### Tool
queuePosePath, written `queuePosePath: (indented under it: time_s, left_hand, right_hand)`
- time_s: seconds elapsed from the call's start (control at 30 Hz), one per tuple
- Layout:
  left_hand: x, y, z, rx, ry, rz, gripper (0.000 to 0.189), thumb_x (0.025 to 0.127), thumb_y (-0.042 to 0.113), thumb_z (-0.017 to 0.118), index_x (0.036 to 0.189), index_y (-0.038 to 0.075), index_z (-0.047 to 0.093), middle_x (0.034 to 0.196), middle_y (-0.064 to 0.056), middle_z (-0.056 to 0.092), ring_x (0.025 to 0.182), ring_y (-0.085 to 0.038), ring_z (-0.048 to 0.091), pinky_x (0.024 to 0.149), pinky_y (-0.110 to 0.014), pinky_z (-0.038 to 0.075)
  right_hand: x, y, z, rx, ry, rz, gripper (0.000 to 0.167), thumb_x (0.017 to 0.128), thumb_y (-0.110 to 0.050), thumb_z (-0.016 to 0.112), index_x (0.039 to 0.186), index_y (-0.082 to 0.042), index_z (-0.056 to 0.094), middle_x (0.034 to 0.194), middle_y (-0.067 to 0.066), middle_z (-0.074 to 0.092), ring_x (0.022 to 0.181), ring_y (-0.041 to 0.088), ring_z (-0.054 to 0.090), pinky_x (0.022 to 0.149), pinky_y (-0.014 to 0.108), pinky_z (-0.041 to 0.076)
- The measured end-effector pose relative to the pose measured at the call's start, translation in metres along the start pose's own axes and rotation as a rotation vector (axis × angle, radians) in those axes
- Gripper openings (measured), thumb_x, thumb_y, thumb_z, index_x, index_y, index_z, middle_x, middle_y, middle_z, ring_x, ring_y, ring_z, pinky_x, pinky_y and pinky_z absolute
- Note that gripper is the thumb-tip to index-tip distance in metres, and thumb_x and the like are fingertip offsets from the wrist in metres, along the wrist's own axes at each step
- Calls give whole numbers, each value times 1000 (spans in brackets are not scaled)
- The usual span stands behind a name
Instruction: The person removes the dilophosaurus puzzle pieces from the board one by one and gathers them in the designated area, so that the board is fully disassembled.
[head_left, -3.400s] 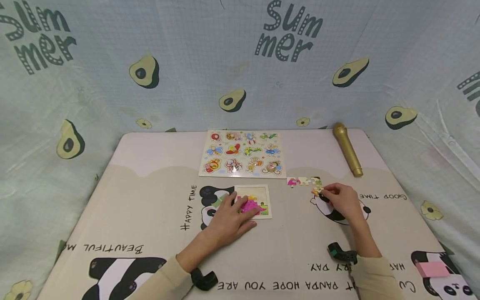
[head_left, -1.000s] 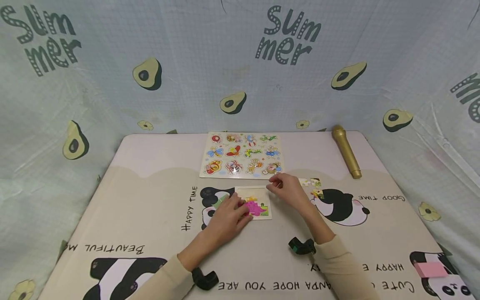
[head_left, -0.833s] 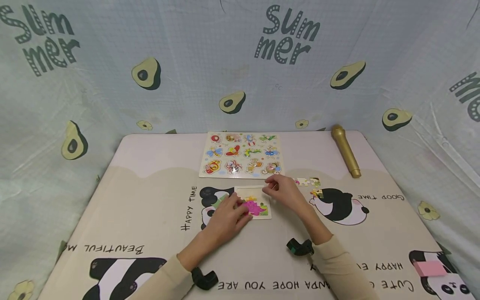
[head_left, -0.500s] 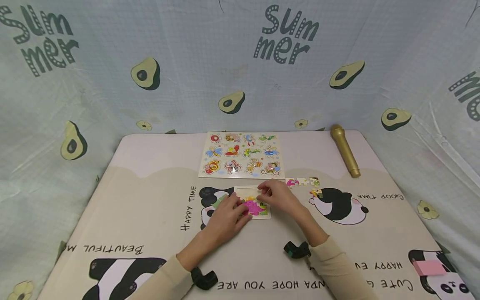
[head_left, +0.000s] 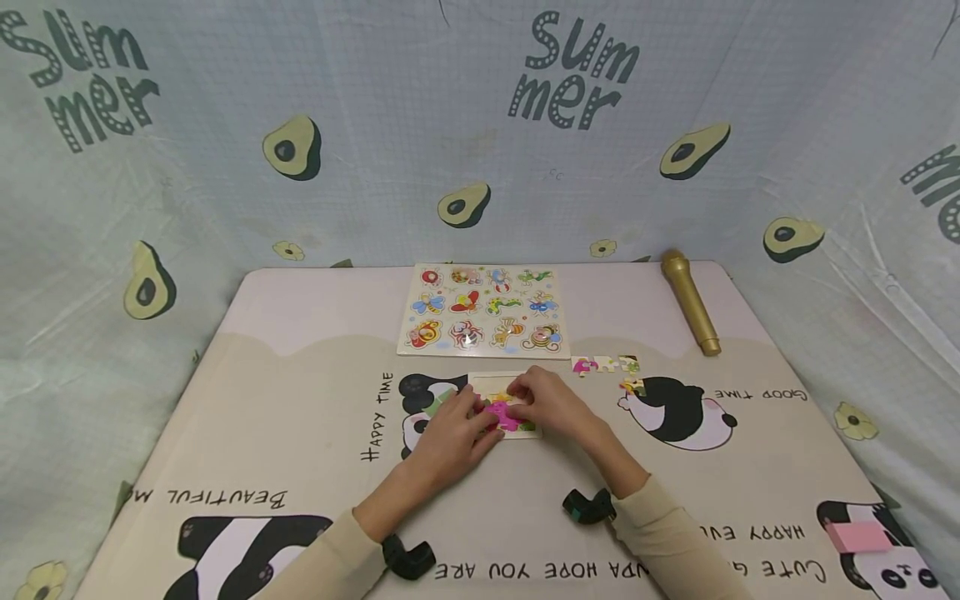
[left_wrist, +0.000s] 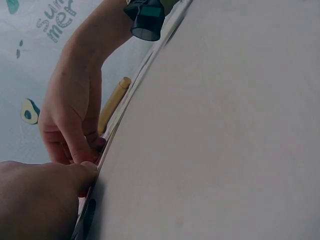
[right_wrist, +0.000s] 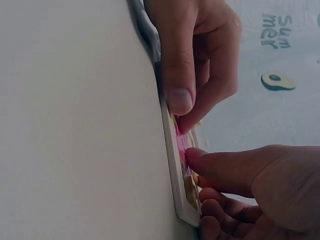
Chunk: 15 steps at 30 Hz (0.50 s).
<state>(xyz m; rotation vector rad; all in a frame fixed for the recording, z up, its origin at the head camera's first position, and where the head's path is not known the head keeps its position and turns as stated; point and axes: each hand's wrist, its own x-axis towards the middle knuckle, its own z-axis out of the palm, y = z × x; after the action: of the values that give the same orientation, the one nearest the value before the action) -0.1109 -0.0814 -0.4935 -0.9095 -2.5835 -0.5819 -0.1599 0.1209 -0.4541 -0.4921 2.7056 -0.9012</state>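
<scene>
A small jigsaw board (head_left: pixel 487 379) with a pale frame and a bright pink picture lies at mid-table. My left hand (head_left: pixel 450 433) grips its left side, the thumb along the near edge and the bent fingers over the picture. My right hand (head_left: pixel 555 404) pinches a small puzzle piece over the board's right part, the piece mostly hidden by the fingers. In the right wrist view the thumb of the right hand (right_wrist: pixel 280 180) touches the pink picture (right_wrist: pixel 181 142), close to the left hand's fingertips. Several loose puzzle pieces (head_left: pixel 604 364) lie to the right.
Behind the board lies a larger board of insect pictures (head_left: pixel 483 310). A gold microphone (head_left: pixel 690 302) rests at the back right. A pink block (head_left: pixel 862 537) lies at the right edge. Black wrist devices (head_left: pixel 588 506) sit below both hands. Printed curtains surround the table.
My right hand has moved left from the loose pieces onto the board's right part, its fingers now lower over the picture. The left hand has bent its spread fingers and stays at the board's left.
</scene>
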Motion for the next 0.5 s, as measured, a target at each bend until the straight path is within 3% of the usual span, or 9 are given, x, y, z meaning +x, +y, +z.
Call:
queuePosePath:
  time_s: [0.23, 0.5]
  left_hand:
    - [1, 1, 0, 12, -2, 10, 22, 93, 35, 71, 104, 16, 75, 100, -4, 58, 100, -24, 59, 103, -53, 49]
    - [1, 1, 1, 16, -14, 3, 23, 94, 35, 69, 105, 16, 75, 100, -4, 59, 103, -26, 61, 104, -54, 48]
  right_hand:
    - [0, -1, 2, -20, 4, 5, 25, 87, -17, 79, 107, -3, 71, 93, 4, 56, 85, 15, 50, 76, 28, 46]
    - [0, 2, 2, 61, -1, 13, 25, 88, -14, 77, 107, -3, 65, 97, 6, 56, 87, 17, 51, 77, 29, 47]
